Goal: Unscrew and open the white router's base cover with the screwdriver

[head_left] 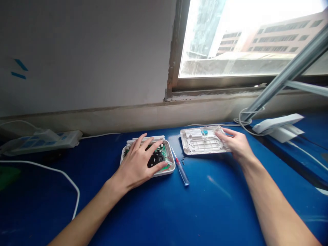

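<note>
My left hand point(140, 160) lies with fingers spread over an opened white device housing point(172, 167), which looks like a router with flat white antennas point(160, 138) at its back. Between my fingers a green circuit board with a black plate point(155, 160) shows; part of it is hidden by the hand. My right hand point(237, 141) grips the right end of a white plastic cover point(205, 150), inner ribbed side up, thumb on top. Between the two parts lies a screwdriver point(182, 172) with a clear blue handle. Several small dark screws point(182, 159) are beside its shaft.
On the left stands a white power strip point(46, 143) with plugs, and a white cable point(61, 171) curves across the blue table point(205, 212). At right, a metal strut point(282, 78) wrapped with cable rises near another white power strip point(280, 124). Wall and window bound the back.
</note>
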`<state>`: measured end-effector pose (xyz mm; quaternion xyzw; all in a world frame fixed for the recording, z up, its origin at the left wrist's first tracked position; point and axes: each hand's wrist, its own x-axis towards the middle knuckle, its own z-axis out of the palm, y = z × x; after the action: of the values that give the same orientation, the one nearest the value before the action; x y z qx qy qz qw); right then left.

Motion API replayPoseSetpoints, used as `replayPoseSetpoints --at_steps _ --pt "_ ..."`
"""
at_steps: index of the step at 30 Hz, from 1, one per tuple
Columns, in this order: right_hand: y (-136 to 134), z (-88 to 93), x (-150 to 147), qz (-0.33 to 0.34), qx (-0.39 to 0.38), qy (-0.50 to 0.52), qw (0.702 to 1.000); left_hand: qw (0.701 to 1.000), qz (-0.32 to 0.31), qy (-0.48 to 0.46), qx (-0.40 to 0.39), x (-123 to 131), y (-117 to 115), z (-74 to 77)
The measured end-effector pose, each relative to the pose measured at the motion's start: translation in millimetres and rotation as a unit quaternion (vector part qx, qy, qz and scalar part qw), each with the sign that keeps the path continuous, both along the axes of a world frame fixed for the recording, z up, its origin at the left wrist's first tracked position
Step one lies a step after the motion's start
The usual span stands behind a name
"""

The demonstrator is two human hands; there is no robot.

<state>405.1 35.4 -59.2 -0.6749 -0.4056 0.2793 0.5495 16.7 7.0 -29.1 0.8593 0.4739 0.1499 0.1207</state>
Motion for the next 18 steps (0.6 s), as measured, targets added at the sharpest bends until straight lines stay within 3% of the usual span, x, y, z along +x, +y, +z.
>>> replayPoseSetpoints --at_steps 5,9,12,18 --pt "1.8 -10.1 15.0 -0.037 -0.032 -0.178 0.983 0.998 0.006 0.056 -0.011 -1.1 -2.3 -2.9" --pt "5.9 -10.2 4.8 -0.033 -0.003 -0.314 0.949 0.998 0.005 0.065 -0.019 -4.2 -0.3 -1.8" --pt "6.0 -7.9 -18.5 0.025 0.052 -0.387 0.92 0.997 -0.003 0.071 -0.028 -5.2 0.6 -1.8" --pt "0.6 -14.9 -66.8 0.231 0.096 -0.457 0.853 0.996 -0.016 0.078 -0.038 -4.4 -0.5 -2.4"
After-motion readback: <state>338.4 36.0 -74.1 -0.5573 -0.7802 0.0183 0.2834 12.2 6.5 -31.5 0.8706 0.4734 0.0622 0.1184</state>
